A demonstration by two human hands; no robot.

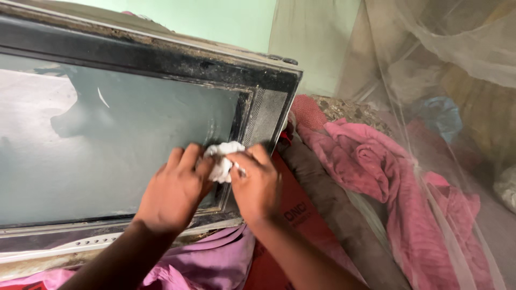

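Old grey-screened television with a grimy black frame [161, 59] fills the space left of and behind both hands. Left hand [174, 188] and right hand [257, 185], fingers curled, together pinch a crumpled white tissue wad [221, 158] against the screen's lower right corner. Pink rumpled cloth [371, 161] lies right of the right hand, under sheer netting [457, 48].

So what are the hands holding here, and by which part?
Both hands, left hand and right hand, pinch a crumpled white tissue between their fingers, at its lower part, against the television screen.
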